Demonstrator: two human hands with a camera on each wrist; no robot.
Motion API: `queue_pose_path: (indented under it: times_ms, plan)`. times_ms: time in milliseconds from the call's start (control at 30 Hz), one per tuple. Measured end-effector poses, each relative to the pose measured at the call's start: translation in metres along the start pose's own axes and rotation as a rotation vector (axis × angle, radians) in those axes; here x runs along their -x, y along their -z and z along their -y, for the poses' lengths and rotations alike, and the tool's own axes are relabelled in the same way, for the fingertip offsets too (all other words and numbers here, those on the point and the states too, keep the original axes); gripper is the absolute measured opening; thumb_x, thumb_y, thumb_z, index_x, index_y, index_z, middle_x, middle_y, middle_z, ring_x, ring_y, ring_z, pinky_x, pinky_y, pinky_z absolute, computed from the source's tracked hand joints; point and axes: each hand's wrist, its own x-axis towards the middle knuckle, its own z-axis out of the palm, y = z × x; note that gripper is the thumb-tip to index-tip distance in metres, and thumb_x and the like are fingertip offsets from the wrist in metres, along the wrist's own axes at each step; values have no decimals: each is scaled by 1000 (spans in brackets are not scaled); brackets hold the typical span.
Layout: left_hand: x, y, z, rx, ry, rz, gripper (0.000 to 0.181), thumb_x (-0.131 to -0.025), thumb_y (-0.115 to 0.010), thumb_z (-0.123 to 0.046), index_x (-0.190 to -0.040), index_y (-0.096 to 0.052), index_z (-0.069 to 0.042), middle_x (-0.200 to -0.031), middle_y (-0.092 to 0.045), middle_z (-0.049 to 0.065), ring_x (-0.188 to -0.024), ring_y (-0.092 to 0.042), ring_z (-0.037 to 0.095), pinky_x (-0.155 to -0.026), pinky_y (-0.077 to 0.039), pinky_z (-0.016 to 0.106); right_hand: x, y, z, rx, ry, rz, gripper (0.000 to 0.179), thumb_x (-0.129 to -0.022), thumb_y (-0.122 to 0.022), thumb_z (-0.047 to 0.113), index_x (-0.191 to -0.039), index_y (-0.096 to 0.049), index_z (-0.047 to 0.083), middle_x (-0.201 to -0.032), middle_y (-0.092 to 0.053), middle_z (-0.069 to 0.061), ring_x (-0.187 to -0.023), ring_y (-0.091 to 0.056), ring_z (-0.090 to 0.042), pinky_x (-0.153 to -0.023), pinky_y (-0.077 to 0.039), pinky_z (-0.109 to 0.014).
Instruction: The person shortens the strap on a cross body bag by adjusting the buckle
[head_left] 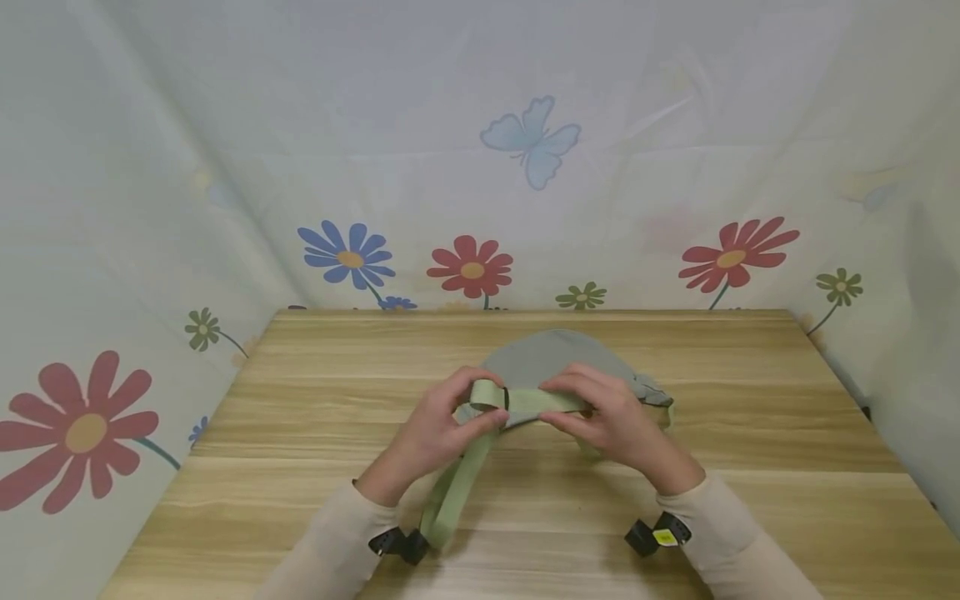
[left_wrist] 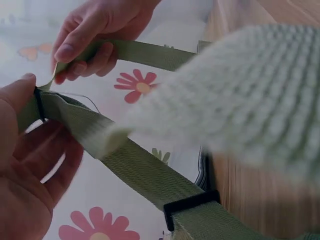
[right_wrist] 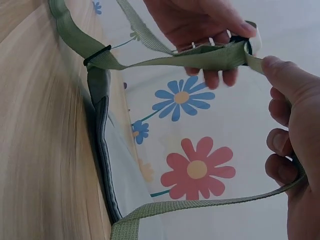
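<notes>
Holds the green strap [head_left: 531,402] in both hands, raised over the worktop [head_left: 300,400], just on the near side of the grey bag [head_left: 558,358]. With the left hand [head_left: 442,423], grips a loop of strap right beside the dark slider [head_left: 506,400], thumb on one side and fingers on the other, parted only by the loop. With the right hand [head_left: 618,417], pinches the flat strap between thumb and forefinger, remaining fingers curled in. Seems to turn on the line from slider to right fingertips, along the strap's long axis, crosswise and roughly parallel to the worktop's far edge. Puts the slider clearly nearer to the left hand, touching it, and apart from the right fingertips by a short stretch of strap. From the left hand, trails a long fold of strap toward the near edge. Beyond the hands, has the bag on the worktop, curved side just short of the far edge, one end toward the right edge. Shows a second slider [left_wrist: 192,202] farther along the strap, apart from both hands
</notes>
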Motion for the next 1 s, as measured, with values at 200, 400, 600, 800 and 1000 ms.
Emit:
queue_pose_path:
  times_ms: [200,400,600,800,1000]
  plan:
    - [1,-2,-1,9,141,78,46,-100,-80,-21,-139,-58,-11,-120,-70,7,-104,-69,17,-91,-59,33,1,-1,2,12,-7,-8,35,-105,-69,40,-116,-75,8,-102,-73,-3,-72,-52,-3,-62,-44,-14]
    - [1,1,2,81,252,95,52,-98,-83,-22,-142,-58,-9,-124,-69,11,-110,-72,26,-86,-62,38,1,0,3,-6,-16,-19,35,-105,-70,40,-115,-75,8,-101,-72,-2,-72,-51,-3,-62,-44,-14]
    - [1,1,4,50,272,97,30,-97,-84,-25,-123,-74,-14,-114,-77,4,-103,-70,16,-86,-59,36,2,-3,3,-25,-10,-24,33,-105,-70,38,-116,-75,6,-101,-73,-4,-73,-52,-4,-63,-44,-15]
    - [2,-1,5,101,230,67,28,-95,-85,-15,-121,-74,-11,-111,-77,5,-101,-71,12,-92,-59,38,3,-4,2,-25,-18,-25,33,-105,-71,36,-117,-75,6,-102,-73,-4,-70,-54,-12,-63,-43,-15]
    - [1,-5,3,95,160,57,24,-94,-86,-14,-116,-76,-13,-109,-78,3,-98,-70,8,-92,-60,34,1,-9,2,-22,4,-11,37,-107,-67,40,-117,-75,6,-101,-73,-3,-68,-53,-9,-63,-44,-15]
